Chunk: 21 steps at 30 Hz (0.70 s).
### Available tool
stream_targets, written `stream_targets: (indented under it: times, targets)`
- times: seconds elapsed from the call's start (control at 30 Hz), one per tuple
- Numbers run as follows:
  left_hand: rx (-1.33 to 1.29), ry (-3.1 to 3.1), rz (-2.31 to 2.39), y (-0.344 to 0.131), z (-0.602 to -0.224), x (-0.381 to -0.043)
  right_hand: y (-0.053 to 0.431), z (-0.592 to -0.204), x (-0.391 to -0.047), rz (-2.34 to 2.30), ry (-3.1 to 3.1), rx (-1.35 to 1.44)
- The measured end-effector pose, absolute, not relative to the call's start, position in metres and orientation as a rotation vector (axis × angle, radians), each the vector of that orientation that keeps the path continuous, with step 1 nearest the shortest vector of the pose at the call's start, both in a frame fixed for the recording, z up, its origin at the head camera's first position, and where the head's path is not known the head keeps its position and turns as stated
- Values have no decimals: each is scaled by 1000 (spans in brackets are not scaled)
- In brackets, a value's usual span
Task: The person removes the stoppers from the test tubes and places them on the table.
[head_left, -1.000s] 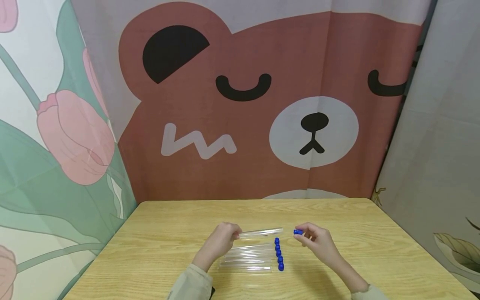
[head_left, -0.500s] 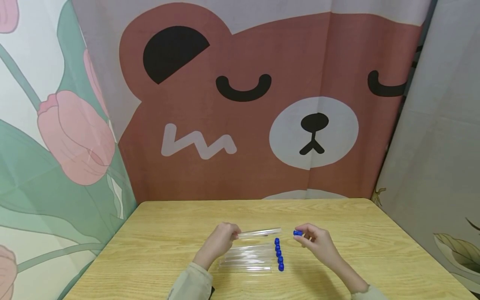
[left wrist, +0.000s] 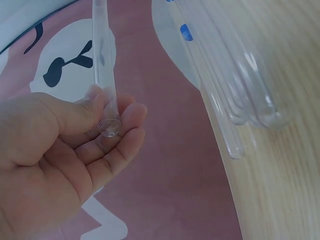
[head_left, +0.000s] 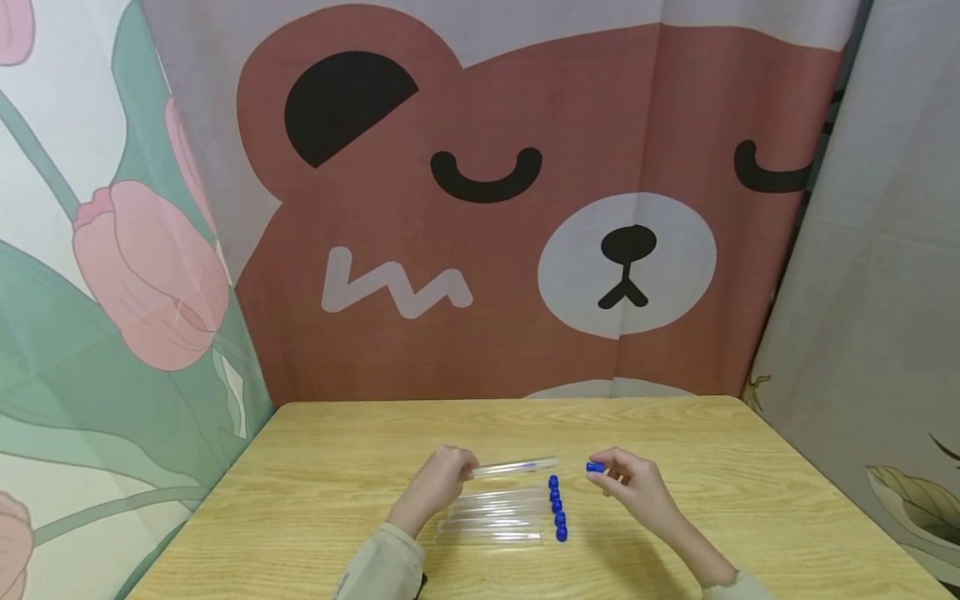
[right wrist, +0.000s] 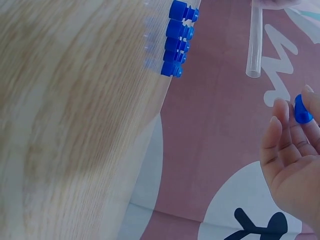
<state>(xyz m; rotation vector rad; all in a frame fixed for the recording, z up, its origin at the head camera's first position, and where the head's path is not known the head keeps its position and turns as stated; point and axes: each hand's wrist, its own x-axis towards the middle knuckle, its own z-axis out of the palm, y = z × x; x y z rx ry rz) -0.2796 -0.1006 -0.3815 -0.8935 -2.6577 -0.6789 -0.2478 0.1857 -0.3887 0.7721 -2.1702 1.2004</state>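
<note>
My left hand [head_left: 438, 485] pinches a clear glass test tube [head_left: 517, 467] near its rounded closed end, holding it nearly level above the table. The closed end of this tube [left wrist: 102, 50] sticks out just past the thumb in the left wrist view. My right hand [head_left: 637, 485] pinches a small blue stopper [head_left: 596, 467] between thumb and fingers. A short gap separates that stopper from the tube's open end. Below, several clear test tubes [head_left: 495, 517] lie side by side. Several blue stoppers [right wrist: 175, 45] stand in a row beside their right ends, narrow parts up.
The wooden table [head_left: 337, 450] reaches back to a hanging cloth [head_left: 487, 250] printed with a bear. A flower-print cloth [head_left: 150, 267] hangs on the left, and a pale curtain [head_left: 885, 292] on the right.
The left hand and its tube have shifted slightly left, widening the gap to the stopper a little. The right hand stays almost still; the tubes and stoppers on the table have not moved.
</note>
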Motion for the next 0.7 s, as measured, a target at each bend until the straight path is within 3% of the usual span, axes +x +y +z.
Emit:
stream_targets:
  times: [0.7]
  targets:
    - [-905,-2664,-602,-103,-391,-288,192,-402,-255,1258,-2203,786]
